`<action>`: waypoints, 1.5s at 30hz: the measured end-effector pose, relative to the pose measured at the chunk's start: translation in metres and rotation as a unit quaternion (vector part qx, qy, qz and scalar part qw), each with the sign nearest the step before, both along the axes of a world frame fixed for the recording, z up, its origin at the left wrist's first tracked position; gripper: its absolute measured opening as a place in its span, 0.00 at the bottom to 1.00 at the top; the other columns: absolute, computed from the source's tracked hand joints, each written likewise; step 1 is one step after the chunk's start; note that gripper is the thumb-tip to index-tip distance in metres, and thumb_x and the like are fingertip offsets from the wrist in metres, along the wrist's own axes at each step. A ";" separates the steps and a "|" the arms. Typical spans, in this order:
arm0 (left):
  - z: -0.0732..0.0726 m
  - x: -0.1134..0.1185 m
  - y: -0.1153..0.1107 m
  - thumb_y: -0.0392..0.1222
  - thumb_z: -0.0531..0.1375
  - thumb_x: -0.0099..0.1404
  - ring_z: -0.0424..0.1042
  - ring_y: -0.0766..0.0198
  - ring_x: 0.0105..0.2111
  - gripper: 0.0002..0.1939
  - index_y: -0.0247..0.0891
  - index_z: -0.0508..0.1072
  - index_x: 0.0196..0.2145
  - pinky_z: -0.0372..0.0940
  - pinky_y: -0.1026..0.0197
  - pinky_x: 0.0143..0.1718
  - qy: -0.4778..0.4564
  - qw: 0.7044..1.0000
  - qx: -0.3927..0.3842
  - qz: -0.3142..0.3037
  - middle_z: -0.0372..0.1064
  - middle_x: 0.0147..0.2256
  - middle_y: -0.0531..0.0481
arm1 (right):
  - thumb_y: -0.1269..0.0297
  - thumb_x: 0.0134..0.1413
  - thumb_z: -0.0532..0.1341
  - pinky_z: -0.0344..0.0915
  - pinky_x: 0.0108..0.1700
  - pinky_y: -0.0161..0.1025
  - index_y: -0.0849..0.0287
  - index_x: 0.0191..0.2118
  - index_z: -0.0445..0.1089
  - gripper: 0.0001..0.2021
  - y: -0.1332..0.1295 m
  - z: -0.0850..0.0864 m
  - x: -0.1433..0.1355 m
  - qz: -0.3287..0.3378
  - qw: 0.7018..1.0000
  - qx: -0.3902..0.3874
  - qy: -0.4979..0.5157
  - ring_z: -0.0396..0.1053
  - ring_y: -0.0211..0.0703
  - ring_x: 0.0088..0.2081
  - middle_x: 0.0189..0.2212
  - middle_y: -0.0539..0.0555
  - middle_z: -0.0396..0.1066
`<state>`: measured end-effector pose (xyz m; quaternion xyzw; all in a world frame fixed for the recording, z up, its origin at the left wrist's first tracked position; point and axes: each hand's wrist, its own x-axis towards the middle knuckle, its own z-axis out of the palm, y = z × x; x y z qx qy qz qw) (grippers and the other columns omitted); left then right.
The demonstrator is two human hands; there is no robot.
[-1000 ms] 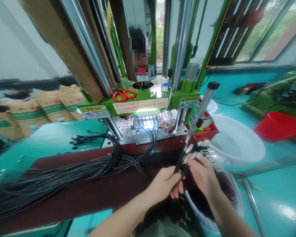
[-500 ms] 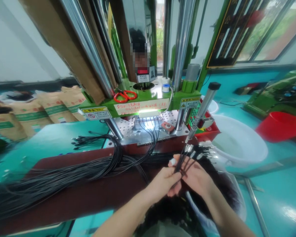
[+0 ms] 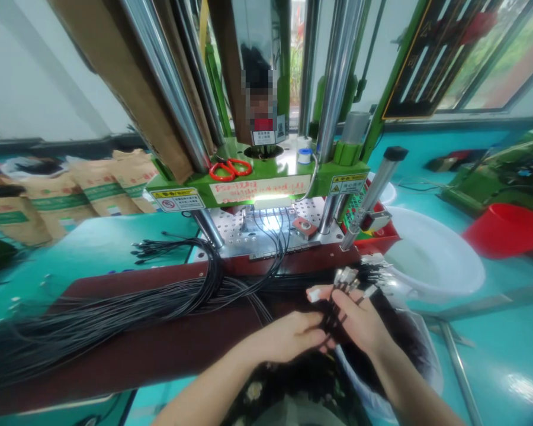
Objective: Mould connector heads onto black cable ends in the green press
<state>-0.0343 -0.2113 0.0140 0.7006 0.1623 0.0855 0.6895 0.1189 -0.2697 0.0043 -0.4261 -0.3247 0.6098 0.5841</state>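
Left hand (image 3: pixel 286 338) and right hand (image 3: pixel 359 318) grasp cables (image 3: pixel 331 316) near the bench's (image 3: pixel 160 349) right edge, seemingly bunching them; next calls for levelled connectors (image 3: pixel 346 277).

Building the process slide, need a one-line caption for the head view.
Left hand and right hand gripping black cables with silvery ends.

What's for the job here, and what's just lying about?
Part of the job, probably:
silver-tipped cables in left hand and right hand
black cables on brown board
green press

Just lying about, probably:
red scissors
blue-and-white roll
red bucket
paper sacks
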 end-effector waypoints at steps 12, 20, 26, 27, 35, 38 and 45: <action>-0.026 0.041 -0.025 0.54 0.55 0.58 0.51 0.76 0.10 0.18 0.33 0.65 0.28 0.45 0.71 0.10 -0.018 0.959 -0.252 0.130 0.56 0.13 0.58 | 0.54 0.57 0.54 0.49 0.59 0.48 0.50 0.50 0.68 0.17 0.042 0.045 0.048 0.174 0.950 0.093 -0.244 0.59 0.47 0.55 0.52 0.51 0.66; -0.035 0.056 -0.024 0.60 0.59 0.50 0.57 0.73 0.11 0.24 0.32 0.65 0.28 0.52 0.68 0.11 -0.037 0.921 -0.346 0.174 0.58 0.16 0.57 | 0.61 0.61 0.49 0.59 0.53 0.44 0.54 0.49 0.69 0.16 0.050 0.037 0.024 0.276 0.847 0.152 -0.428 0.65 0.45 0.49 0.48 0.52 0.69; -0.043 0.056 -0.018 0.60 0.59 0.51 0.49 0.77 0.10 0.23 0.35 0.62 0.27 0.43 0.71 0.10 -0.069 0.888 -0.329 0.313 0.53 0.14 0.61 | 0.59 0.62 0.45 0.64 0.45 0.40 0.54 0.49 0.69 0.18 0.082 0.024 0.026 0.277 0.820 0.140 -0.480 0.69 0.44 0.42 0.44 0.51 0.71; -0.042 0.053 -0.014 0.60 0.59 0.51 0.47 0.78 0.10 0.23 0.35 0.61 0.27 0.42 0.71 0.10 -0.077 0.882 -0.316 0.342 0.51 0.14 0.62 | 0.60 0.63 0.44 0.64 0.45 0.40 0.55 0.50 0.67 0.19 0.092 0.019 0.029 0.237 0.789 0.145 -0.548 0.69 0.43 0.42 0.44 0.52 0.71; -0.047 0.015 0.003 0.58 0.58 0.53 0.45 0.78 0.11 0.22 0.35 0.63 0.32 0.42 0.71 0.11 -0.099 0.871 -0.259 0.405 0.49 0.15 0.63 | 0.83 0.47 0.48 0.56 0.48 0.48 0.69 0.44 0.66 0.19 0.143 -0.015 0.029 0.139 0.547 0.124 -0.816 0.61 0.55 0.48 0.42 0.67 0.66; -0.053 0.009 -0.001 0.58 0.57 0.55 0.47 0.77 0.11 0.20 0.36 0.62 0.31 0.44 0.72 0.10 -0.097 0.873 -0.237 0.414 0.49 0.15 0.63 | 0.78 0.46 0.51 0.59 0.41 0.48 0.68 0.38 0.67 0.13 0.138 -0.006 0.029 0.171 0.520 0.092 -0.832 0.65 0.58 0.42 0.40 0.68 0.65; -0.057 0.008 0.000 0.57 0.56 0.55 0.49 0.76 0.10 0.19 0.37 0.61 0.30 0.46 0.71 0.09 -0.095 0.877 -0.226 0.413 0.50 0.14 0.63 | 0.64 0.50 0.50 0.58 0.31 0.38 0.60 0.27 0.63 0.08 0.094 0.033 0.041 0.243 0.537 0.011 -0.808 0.68 0.47 0.32 0.32 0.58 0.67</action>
